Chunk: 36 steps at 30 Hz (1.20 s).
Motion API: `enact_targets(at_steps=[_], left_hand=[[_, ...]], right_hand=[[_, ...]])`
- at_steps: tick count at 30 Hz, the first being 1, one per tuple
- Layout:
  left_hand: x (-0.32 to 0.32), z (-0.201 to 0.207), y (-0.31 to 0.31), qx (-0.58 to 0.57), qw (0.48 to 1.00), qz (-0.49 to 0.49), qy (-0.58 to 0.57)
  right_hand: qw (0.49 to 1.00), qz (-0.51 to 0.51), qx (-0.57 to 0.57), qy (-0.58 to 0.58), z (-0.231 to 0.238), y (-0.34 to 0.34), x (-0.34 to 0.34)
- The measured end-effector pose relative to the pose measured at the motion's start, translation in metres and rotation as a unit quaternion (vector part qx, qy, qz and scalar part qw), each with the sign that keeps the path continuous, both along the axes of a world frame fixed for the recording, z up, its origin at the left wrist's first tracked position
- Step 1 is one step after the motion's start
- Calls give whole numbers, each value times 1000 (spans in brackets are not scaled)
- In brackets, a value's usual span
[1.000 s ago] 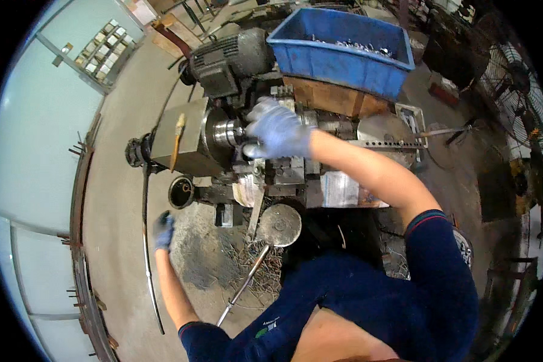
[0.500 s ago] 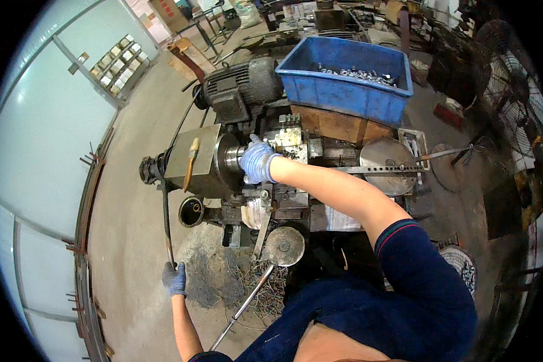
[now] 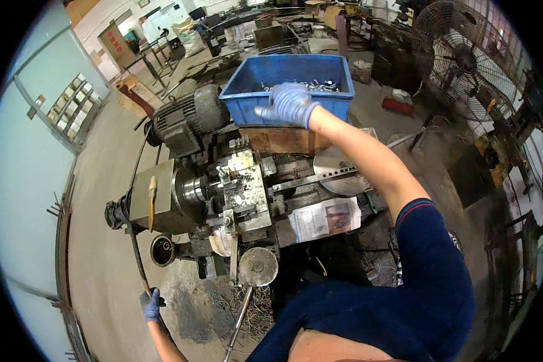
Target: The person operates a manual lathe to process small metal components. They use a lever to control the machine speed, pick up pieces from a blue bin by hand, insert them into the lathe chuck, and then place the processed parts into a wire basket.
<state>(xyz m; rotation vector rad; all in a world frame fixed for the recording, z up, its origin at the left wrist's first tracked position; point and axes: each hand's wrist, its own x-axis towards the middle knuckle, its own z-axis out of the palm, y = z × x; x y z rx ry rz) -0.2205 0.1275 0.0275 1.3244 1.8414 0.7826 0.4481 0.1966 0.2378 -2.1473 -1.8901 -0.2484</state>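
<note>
Hands: two, both gloved.
Left hand in a blue-grey knit glove point(image 3: 152, 304): low at the left, closed around one long, thin, dark rod point(image 3: 136, 259).
Rod: slanting down from the machine's left end into the fist.
Right hand in a blue-and-white striped knit glove point(image 3: 291, 104): across the near rim of one rectangular blue plastic bin point(image 3: 241, 111); thumb held away from the fingers; palm hidden and fingertips blurred, so cannot tell whether gripping anything or touching the rim.
Bin load: small, shiny metal parts point(image 3: 323, 85), too many and too small to count.
Under the bin: one brown wooden block point(image 3: 271, 140).
Machine: one grey, box-shaped metal housing point(image 3: 166, 192), with one bright steel cylindrical spindle nose point(image 3: 194, 189) at its right side.
Brush: one, with pale bristles and a yellow-brown handle point(image 3: 151, 208), lying on the housing.
Motor: one, dark, finned, cylindrical point(image 3: 187, 117), beyond the housing.
Round grey metal plates: two, one near point(image 3: 258, 266), one farther right point(image 3: 338, 175).
Printed paper sheet point(image 3: 311, 220): one, at the machine's near side.
Fan: one, large, with a round black wire guard point(image 3: 464, 57), far right.
</note>
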Motion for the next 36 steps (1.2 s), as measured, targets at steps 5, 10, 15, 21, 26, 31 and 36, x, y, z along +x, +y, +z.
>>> enact_targets(at_steps=[5,10,15,21,26,31,36], left_hand=[[4,2,5,20,1000,0,12],[-18,-13,-2,49,999,0,0],[13,23,-13,-80,993,71,-44],[91,24,-8,-70,997,10,-15],[109,10,21,-84,996,-26,4],[114,6,36,-87,995,-49,15],[106,-1,44,-90,994,-64,14]], right_hand=[[988,-37,142,-51,-15,5,35],[979,54,189,60,-30,-48,68],[964,-67,158,202,-83,-193,155],[870,-439,-13,224,-199,-410,212],[779,-523,-243,248,-291,-516,202],[762,-521,-337,187,-324,-540,196],[765,-528,-308,204,-367,-553,230]])
